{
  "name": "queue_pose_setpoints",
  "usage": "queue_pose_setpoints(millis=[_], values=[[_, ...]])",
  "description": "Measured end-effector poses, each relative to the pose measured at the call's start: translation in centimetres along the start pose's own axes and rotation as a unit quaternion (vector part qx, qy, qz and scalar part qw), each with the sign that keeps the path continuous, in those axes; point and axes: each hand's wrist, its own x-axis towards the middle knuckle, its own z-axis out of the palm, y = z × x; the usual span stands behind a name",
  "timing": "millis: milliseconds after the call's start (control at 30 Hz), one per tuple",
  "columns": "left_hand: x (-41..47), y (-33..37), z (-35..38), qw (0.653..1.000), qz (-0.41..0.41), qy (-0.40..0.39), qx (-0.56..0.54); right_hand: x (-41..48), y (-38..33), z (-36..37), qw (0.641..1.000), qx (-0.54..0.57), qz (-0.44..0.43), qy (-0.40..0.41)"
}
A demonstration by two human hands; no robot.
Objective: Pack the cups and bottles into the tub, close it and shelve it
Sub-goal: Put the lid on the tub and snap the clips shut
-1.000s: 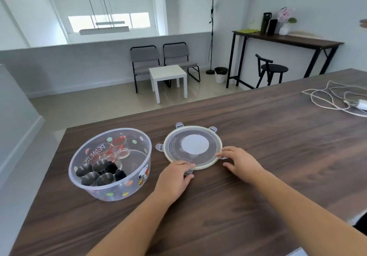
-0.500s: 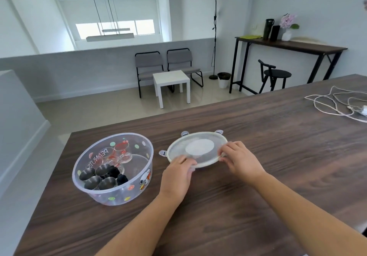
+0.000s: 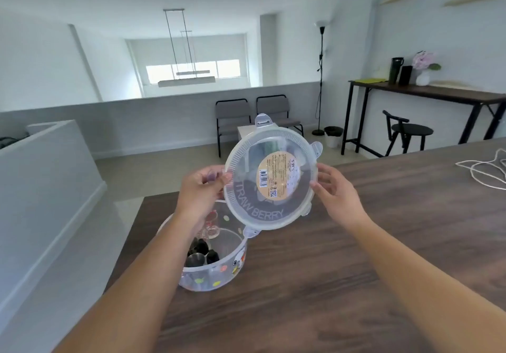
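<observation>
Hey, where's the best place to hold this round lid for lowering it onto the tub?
Hold the lid by its ribbed rim at two opposite spots, from left and right, between the latch tabs. It's a thin flat disc, so edge grips probably keep it level and leave the tabs free to snap onto the tub. The left hand pinches the left edge.

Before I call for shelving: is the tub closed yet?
Open. The lid is off, held up tilted between left hand and right hand, not seated on the tub; cups show inside.
</observation>
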Motion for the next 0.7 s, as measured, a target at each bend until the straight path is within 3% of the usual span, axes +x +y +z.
queue_pose_setpoints(millis=[100, 233, 333, 500, 700], values=[[0.2, -0.3, -3.9, 0.991, -0.104, 0.034, -0.070, 0.5, -1.6, 3.2, 0.999, 0.046, -0.006, -0.023], [0.1, -2.1, -8.1, 0.976, -0.157, 0.103, -0.107, 1.0, -3.2, 7.2, 0.996, 0.073, 0.008, -0.045], [0.0, -5.0, -10.2, 0.972, -0.153, 0.174, -0.027, 1.1, -3.2, 10.3, 0.996, 0.032, 0.031, -0.073], [-0.1, -8.8, -11.2, 0.960, -0.167, 0.209, 0.084, 0.3, -1.5, 13.5, 0.989, -0.038, 0.091, -0.106], [1.0, -10.0, -12.1, 0.944, -0.164, 0.239, 0.158, 0.0, -0.8, 15.8, 0.985, -0.092, 0.074, -0.126]])
